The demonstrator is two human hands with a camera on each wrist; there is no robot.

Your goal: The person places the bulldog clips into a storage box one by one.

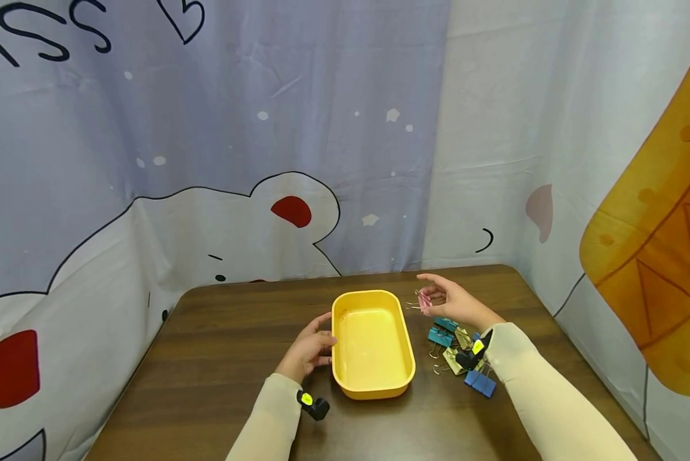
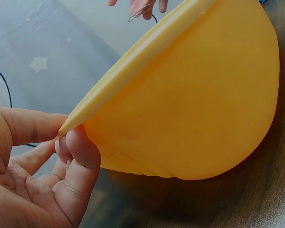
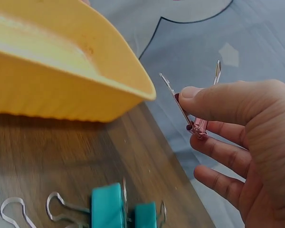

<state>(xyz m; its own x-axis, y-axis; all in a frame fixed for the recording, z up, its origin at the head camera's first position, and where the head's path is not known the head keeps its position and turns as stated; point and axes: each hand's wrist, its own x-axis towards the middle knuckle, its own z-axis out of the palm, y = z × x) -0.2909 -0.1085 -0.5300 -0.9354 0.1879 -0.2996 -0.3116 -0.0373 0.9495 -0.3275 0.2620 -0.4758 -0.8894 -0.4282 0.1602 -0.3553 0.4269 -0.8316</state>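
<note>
A yellow rectangular plastic tray (image 1: 374, 391) stands on the table, its inside bare in the head view. My left hand (image 1: 309, 351) pinches the tray's left rim between thumb and fingers, seen close up in the left wrist view. To the right of the tray, my right hand (image 1: 451, 302) holds a pink binder clip (image 3: 199, 127) between thumb and fingers, above the table. The clip's wire handles stand spread apart. Below that hand lie several binder clips: teal ones (image 3: 107, 205), yellowish patterned ones (image 1: 453, 360) and a blue one (image 1: 480, 383). The right wrist partly covers this pile.
The brown wooden table (image 1: 230, 384) has rounded far corners. Behind it hangs a printed curtain (image 1: 322, 96) that reaches down to the table's back edge. A dark cable (image 1: 569, 294) runs along the curtain at the right.
</note>
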